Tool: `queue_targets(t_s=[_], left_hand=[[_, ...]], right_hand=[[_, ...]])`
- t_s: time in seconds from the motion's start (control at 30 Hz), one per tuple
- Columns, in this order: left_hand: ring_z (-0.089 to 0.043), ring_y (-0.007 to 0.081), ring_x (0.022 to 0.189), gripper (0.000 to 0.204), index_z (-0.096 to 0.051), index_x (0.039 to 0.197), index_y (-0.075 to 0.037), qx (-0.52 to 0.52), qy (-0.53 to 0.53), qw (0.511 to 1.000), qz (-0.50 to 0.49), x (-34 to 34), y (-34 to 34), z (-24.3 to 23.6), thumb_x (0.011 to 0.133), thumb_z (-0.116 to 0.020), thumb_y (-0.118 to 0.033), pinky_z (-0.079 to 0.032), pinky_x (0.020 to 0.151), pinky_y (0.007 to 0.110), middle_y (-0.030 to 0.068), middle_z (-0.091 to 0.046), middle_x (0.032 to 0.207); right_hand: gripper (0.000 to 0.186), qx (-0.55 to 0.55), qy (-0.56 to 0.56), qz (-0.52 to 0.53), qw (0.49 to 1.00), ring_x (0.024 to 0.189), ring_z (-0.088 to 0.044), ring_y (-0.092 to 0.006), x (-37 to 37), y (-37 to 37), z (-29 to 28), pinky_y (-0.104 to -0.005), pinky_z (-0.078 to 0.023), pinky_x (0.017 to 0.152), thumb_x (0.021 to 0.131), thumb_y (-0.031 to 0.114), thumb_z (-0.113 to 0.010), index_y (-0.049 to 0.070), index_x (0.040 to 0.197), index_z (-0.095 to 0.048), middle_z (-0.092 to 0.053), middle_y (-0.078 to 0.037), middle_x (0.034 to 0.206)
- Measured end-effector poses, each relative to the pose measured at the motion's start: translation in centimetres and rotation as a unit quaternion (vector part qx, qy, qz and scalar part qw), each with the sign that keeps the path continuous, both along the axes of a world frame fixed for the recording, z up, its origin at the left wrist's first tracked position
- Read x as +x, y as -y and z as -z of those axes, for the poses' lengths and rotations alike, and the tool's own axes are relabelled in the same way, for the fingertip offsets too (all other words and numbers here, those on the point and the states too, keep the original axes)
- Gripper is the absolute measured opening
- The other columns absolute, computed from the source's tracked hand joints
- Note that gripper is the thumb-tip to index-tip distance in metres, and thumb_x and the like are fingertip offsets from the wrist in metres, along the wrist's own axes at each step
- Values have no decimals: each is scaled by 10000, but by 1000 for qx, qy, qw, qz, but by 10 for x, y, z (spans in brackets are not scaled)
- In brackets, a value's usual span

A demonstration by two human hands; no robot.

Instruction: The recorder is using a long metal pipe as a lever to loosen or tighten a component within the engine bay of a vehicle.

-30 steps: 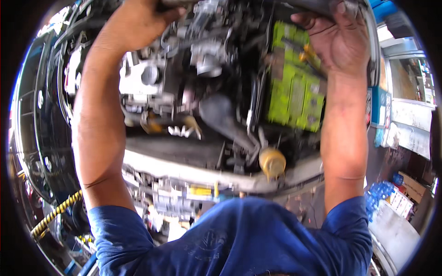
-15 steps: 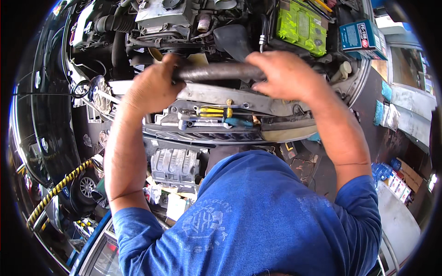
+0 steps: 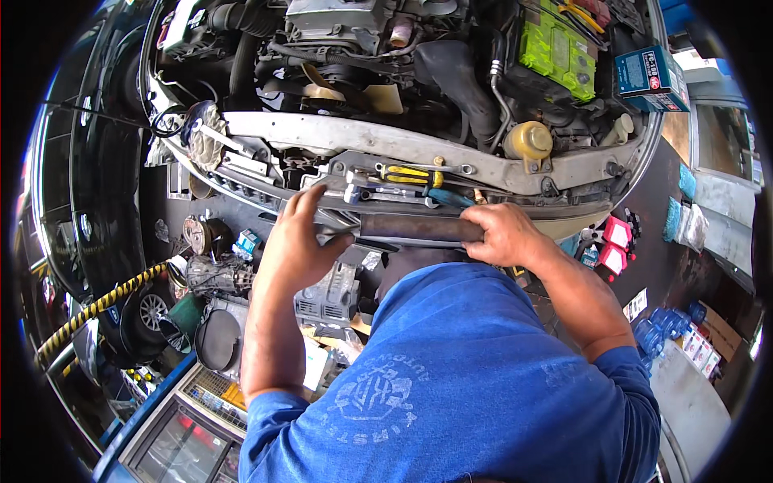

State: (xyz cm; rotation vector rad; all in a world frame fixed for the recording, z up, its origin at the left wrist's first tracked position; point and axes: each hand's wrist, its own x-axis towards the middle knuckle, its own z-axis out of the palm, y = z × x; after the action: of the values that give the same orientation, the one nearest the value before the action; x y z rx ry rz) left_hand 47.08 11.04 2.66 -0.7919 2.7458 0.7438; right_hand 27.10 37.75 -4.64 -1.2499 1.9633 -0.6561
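A dark brown, dusty tube-like piece (image 3: 419, 227) lies level along the front edge of the car, in front of my body. My right hand (image 3: 506, 233) is closed round its right end. Off its left end is my left hand (image 3: 302, 241), fingers spread and thumb apart, holding nothing. Just beyond the piece, yellow-and-black handled pliers (image 3: 407, 175), a teal-handled screwdriver (image 3: 448, 196) and several wrenches (image 3: 378, 196) rest on the car's front panel (image 3: 531, 185).
The open engine bay holds a fan with yellowed blades (image 3: 382, 98), a black air duct (image 3: 459, 84), a yellowed reservoir (image 3: 529, 140) and a lime-green battery (image 3: 557, 60). A teal box (image 3: 651, 79) sits on the right fender. Parts lie on the floor at left, near a yellow-black striped bar (image 3: 101, 304).
The tube-like piece has come from over the engine bay down toward my body. My left hand has let go of its left end; my right hand still grips it.
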Motion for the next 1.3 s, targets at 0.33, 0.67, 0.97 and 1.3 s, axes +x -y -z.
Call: queue_targets(t_s=[0.33, 0.67, 0.97, 1.3], left_hand=[[-587, 134, 766, 417, -541, 1242, 5, 434, -66, 829, -347, 101, -24, 65, 877, -699, -121, -486, 678, 267, 66, -635, 936], [-601, 150, 703, 425, -483, 1296, -32, 522, -28, 755, -395, 106, -42, 82, 936, -647, -188, -502, 606, 281, 93, -628, 927], [-590, 188, 719, 314, -532, 1175, -39, 610, -99, 675, -403, 112, -41, 105, 866, -583, -24, -494, 646, 307, 98, -629, 896], [-575, 162, 630, 222, -545, 1087, -58, 624, -173, 644, -408, 120, -50, 120, 869, -588, -55, -494, 573, 292, 108, -635, 837]], right_hand=[[390, 44, -41, -109, 992, 874, -662, -356, 17, 15, 13, -467, -530, 746, 684, 280, -723, 72, 1006, -651, -687, -125, 916], [348, 99, -94, -133, 982, 887, -659, -348, 19, 5, -1, -470, -525, 769, 699, 274, -711, 70, 973, -645, -683, -125, 903], [371, 73, -108, -84, 988, 913, -653, -361, 27, -10, 8, -473, -521, 797, 689, 267, -716, 81, 1004, -655, -690, -139, 947], [379, 38, -97, -53, 993, 866, -656, -359, 38, -14, 11, -459, -523, 760, 655, 247, -743, 77, 986, -672, -689, -142, 904]])
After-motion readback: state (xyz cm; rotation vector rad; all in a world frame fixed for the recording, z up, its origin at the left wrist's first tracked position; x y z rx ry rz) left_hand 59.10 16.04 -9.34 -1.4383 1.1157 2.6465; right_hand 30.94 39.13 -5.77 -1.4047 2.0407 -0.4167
